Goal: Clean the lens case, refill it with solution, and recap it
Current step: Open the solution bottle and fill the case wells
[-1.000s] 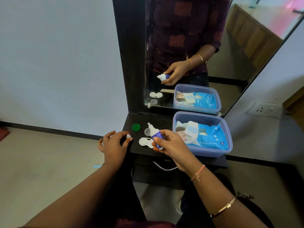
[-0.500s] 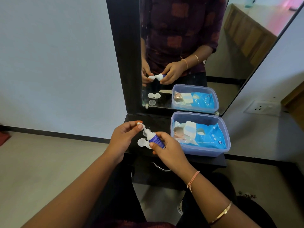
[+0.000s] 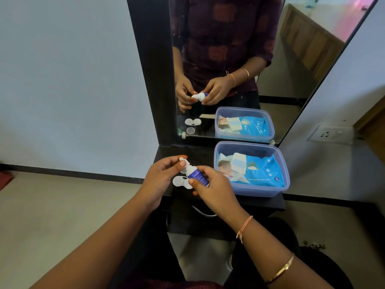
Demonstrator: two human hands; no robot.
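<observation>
My right hand (image 3: 210,185) grips a small white solution bottle (image 3: 195,174) with a purple-blue label, tilted with its nozzle up and to the left. My left hand (image 3: 160,176) pinches the bottle's small white cap (image 3: 182,159) at the nozzle tip with thumb and fingers. The white lens case (image 3: 179,181) lies open on the black shelf (image 3: 260,202) just below the bottle, partly hidden by my right thumb. A clear round case lid (image 3: 184,170) shows behind the nozzle. The green lid is hidden behind my left hand.
A blue plastic tub (image 3: 258,189) holding a pack of baby wipes (image 3: 256,172) stands on the shelf right of my hands. A mirror (image 3: 281,59) rises behind the shelf and reflects the hands, case and tub. A wall socket (image 3: 333,133) is at right.
My left hand left the shelf edge with the small cap, rose to the bottle nozzle and now holds the cap on its tip. The right hand lifted the bottle slightly.
</observation>
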